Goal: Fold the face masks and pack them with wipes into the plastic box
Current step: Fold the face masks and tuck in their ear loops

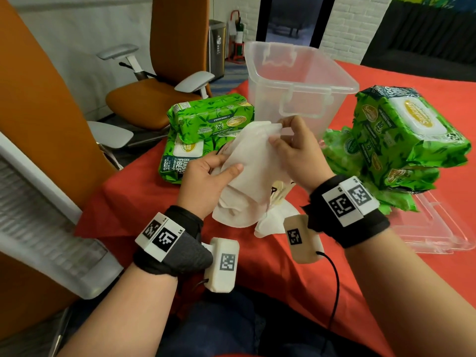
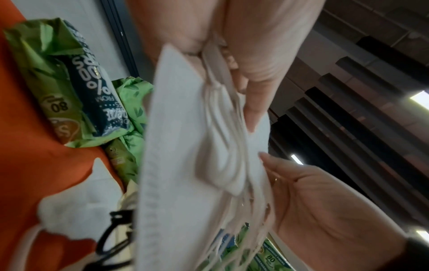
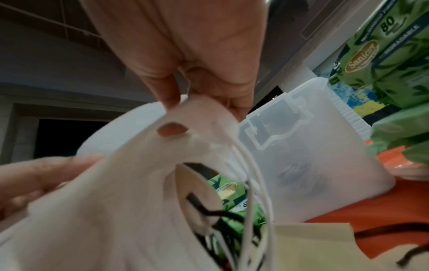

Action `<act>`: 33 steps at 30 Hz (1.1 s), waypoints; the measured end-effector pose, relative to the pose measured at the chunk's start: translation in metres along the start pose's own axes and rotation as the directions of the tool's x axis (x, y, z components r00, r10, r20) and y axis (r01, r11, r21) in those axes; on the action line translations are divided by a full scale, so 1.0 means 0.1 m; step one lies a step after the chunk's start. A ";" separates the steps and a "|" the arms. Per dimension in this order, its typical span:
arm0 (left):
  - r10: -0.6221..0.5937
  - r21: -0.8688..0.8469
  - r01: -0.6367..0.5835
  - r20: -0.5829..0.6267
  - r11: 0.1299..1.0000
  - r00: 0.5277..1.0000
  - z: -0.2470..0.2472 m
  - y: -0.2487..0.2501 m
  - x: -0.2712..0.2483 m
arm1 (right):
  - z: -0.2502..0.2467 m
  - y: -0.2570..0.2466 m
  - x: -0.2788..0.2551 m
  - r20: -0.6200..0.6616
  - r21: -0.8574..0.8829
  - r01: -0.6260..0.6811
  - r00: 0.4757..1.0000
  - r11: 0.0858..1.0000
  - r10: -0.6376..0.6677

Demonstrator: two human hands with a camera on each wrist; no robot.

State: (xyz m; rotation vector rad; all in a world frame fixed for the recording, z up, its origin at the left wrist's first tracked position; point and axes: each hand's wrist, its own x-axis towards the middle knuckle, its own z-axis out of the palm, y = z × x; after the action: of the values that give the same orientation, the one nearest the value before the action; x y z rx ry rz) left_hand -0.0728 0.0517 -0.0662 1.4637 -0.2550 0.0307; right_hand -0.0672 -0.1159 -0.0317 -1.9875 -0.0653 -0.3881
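White face masks (image 1: pixel 247 161) are bunched between both hands above the red tablecloth (image 1: pixel 296 266): left hand (image 1: pixel 206 179) grips the lower end, right hand (image 1: pixel 296 150) pinches the upper edge. Clear plastic box (image 1: pixel 304 81) stands at twelve o'clock, wipes packs (image 1: pixel 208 117) at ten and two.

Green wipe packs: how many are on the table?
At least 4: two stacked left of the plastic box, upper on lower; right pile, top, bottom. Others may be hidden there.
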 end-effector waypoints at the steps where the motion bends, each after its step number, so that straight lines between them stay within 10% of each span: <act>1: 0.011 0.007 -0.011 -0.001 1.000 1.000 0.00 0.00 0.00 | -0.01 -0.01 -0.01 -0.002 -0.037 0.010 1.000 0.999 -0.010; 17: 0.033 -0.001 -0.033 0.091 0.999 0.995 -0.06 -0.06 0.04 | -0.03 -0.07 -0.01 0.059 0.131 0.083 0.994 0.988 -0.091; 24: 0.039 -0.036 -0.038 0.055 0.999 0.998 -0.12 -0.09 0.06 | -0.17 -0.09 -0.01 -0.183 0.320 0.082 0.983 0.944 -0.024; 33: 0.039 -0.115 -0.036 0.025 0.993 0.999 -0.03 -0.05 0.03 | -0.10 -0.05 -0.17 0.194 0.180 -0.053 0.981 0.982 0.018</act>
State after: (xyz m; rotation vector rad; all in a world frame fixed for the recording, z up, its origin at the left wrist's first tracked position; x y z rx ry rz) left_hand -0.0685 0.0541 -0.0709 1.3458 -0.3016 0.0260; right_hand -0.0865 -0.1207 -0.0286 -1.8348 -0.1807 -0.1600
